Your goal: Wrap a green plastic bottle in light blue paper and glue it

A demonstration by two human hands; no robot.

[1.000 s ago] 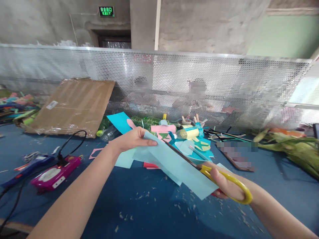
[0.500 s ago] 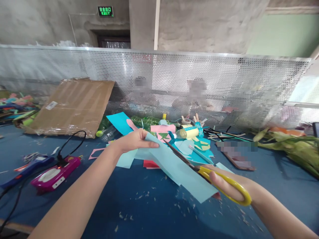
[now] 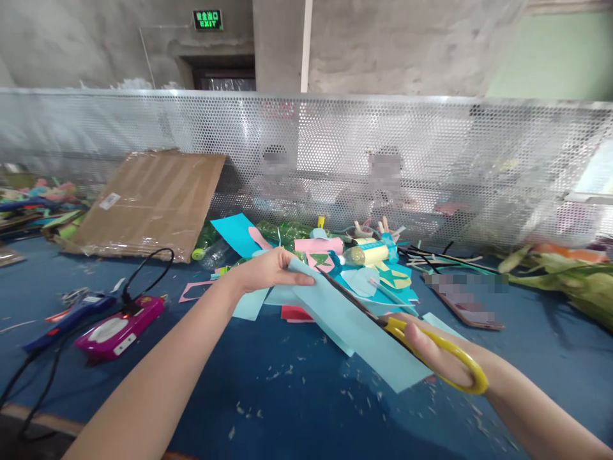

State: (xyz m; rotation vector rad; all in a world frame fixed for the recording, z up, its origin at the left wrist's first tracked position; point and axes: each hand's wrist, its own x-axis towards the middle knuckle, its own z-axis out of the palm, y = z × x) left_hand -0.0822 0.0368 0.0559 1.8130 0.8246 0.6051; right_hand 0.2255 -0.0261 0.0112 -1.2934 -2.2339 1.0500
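My left hand [image 3: 268,271] pinches the far end of a light blue sheet of paper [image 3: 357,329] between thumb and fingers, above the blue table. My right hand [image 3: 433,348] is closed around the yellow handles of a pair of scissors [image 3: 400,329]. The dark blades lie along the paper's right edge, their tips close to my left thumb. Behind the paper lie a pale blue cut-out [image 3: 361,282], a yellow piece with a green star [image 3: 395,276] and a clear bottle wrapped in yellow and blue paper [image 3: 366,255].
On the left are a magenta power strip [image 3: 119,332] with a cord, a blue glue gun [image 3: 71,321] and a cardboard sheet [image 3: 153,204]. A phone [image 3: 464,303] and green husks [image 3: 569,284] lie to the right. A perforated metal screen [image 3: 335,140] stands behind the table.
The scissor blades look closer together and lie nearer the paper's edge. The whole view has shifted slightly, so things appear a little further right. Both hands keep their hold.
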